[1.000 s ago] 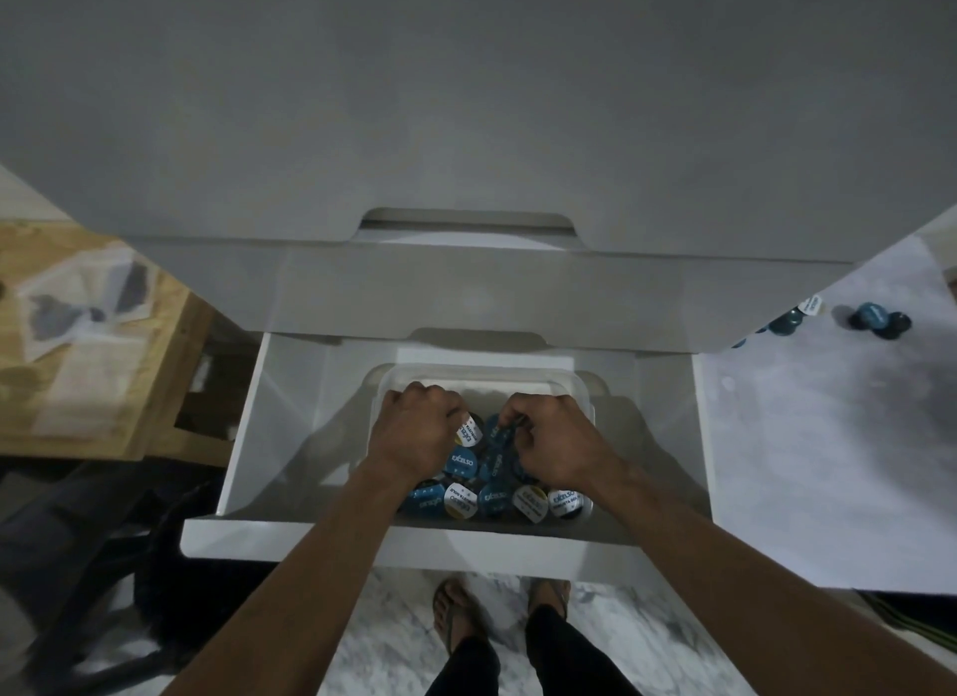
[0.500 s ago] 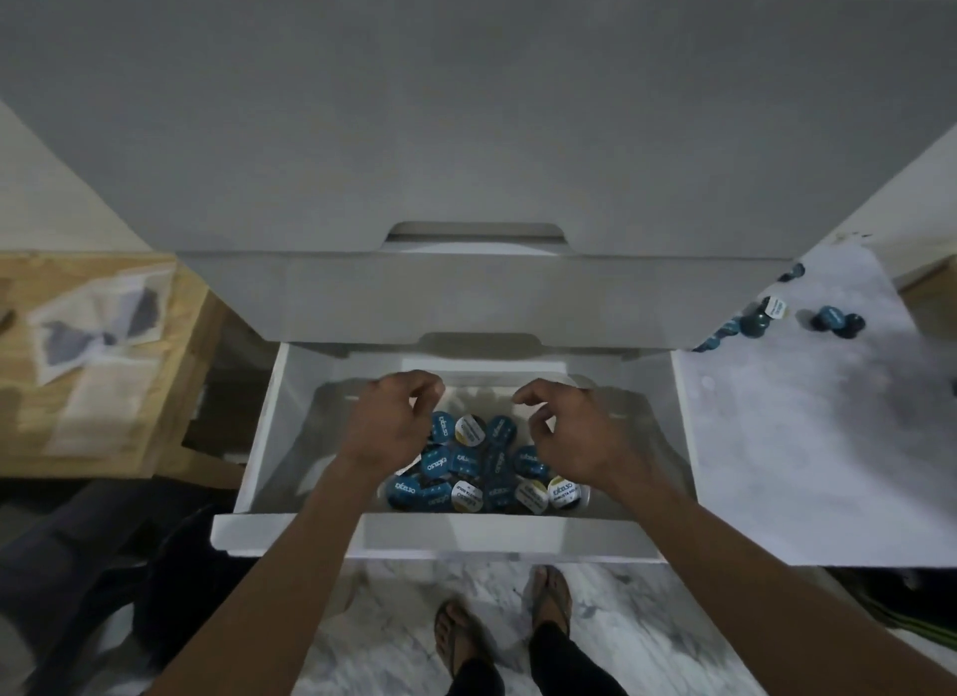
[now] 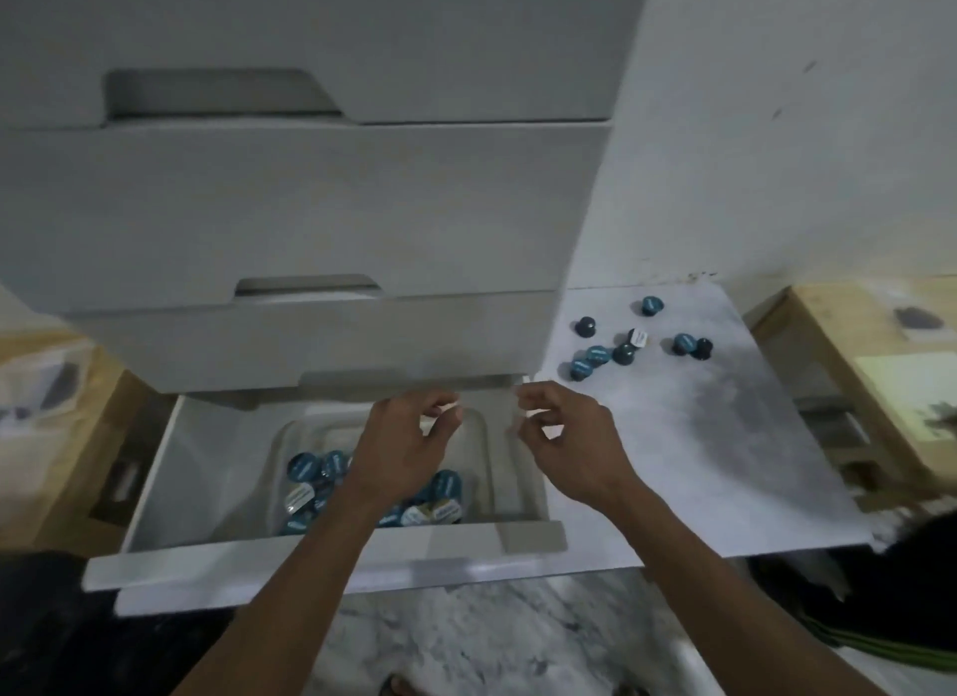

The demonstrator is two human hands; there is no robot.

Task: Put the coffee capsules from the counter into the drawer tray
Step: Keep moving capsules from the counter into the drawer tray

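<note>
A clear plastic tray sits in the open white bottom drawer and holds several blue coffee capsules. My left hand hovers over the tray, fingers apart, holding nothing. Raised above the drawer's right side, my right hand is also empty with curled, parted fingers. Several more blue and dark capsules lie scattered on the grey counter to the right, beyond my right hand.
Closed white drawers stack above the open one. A white wall backs the counter. Wooden tables stand at far left and far right. Marble floor lies below.
Both hands let go of the capsules in the tray and lifted up, fingers opening. My view swung right, bringing the counter capsules into fuller sight.
</note>
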